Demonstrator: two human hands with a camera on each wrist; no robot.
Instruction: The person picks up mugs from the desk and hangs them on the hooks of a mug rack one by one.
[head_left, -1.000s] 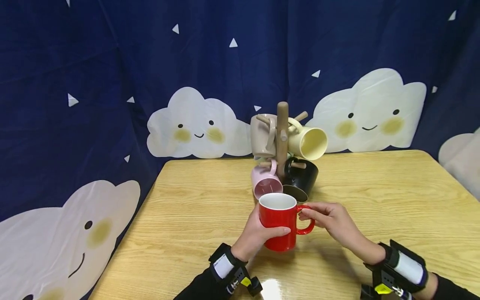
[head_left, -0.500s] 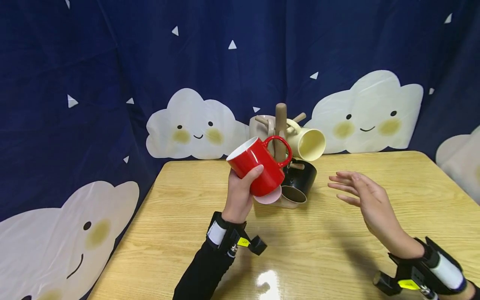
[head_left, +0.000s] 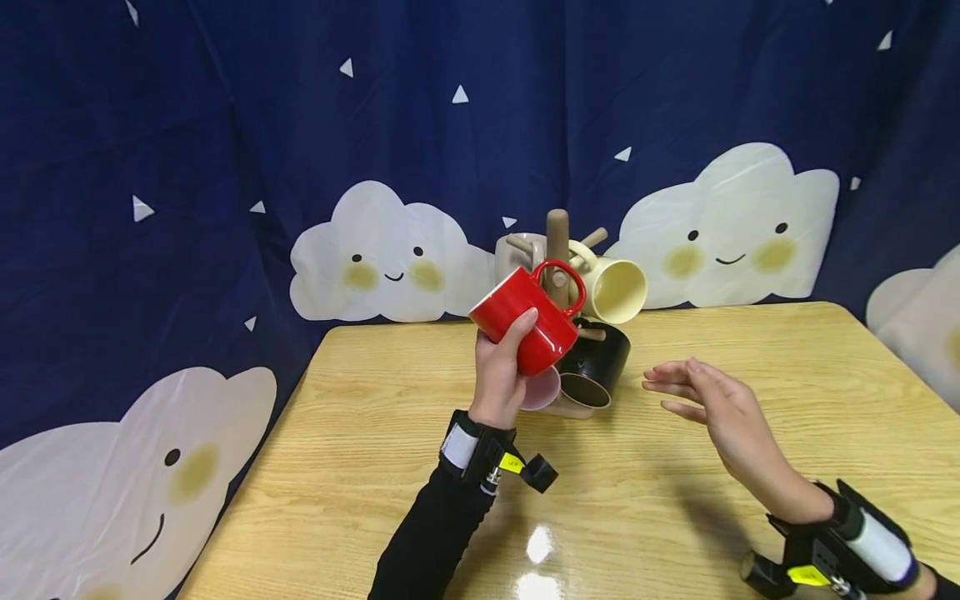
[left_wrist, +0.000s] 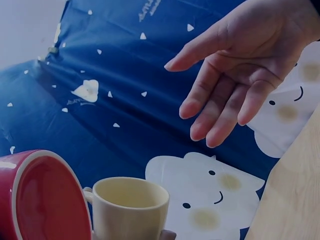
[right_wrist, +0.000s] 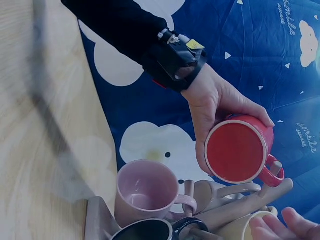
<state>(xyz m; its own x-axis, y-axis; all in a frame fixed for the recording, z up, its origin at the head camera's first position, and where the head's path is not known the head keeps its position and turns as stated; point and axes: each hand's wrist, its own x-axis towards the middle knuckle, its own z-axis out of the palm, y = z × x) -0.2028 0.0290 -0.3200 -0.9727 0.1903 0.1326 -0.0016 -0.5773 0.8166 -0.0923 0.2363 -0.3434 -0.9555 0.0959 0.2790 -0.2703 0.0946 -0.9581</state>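
Observation:
In the head view my left hand (head_left: 498, 379) grips a red mug (head_left: 517, 321) around its body, thumb across the near side. The mug is tilted, its white-lined mouth to the upper left and its handle to the upper right. It is held up in front of a wooden mug tree (head_left: 557, 227). In the right wrist view the red handle (right_wrist: 272, 175) overlaps a peg of the tree, and the mug's base faces that camera. My right hand (head_left: 735, 421) hovers over the table at the right with its fingers extended, holding nothing.
On the tree hang a pale yellow mug (head_left: 618, 292), a black mug (head_left: 600, 354), a pink mug (right_wrist: 145, 200) and a beige mug (head_left: 510, 260), partly hidden. The wooden table (head_left: 375, 467) ends at a dark blue curtain (head_left: 420, 50) with clouds.
The right hand has let go of the red mug's handle and moved right. My left hand has raised and tilted the mug, bringing its handle to the tree's front.

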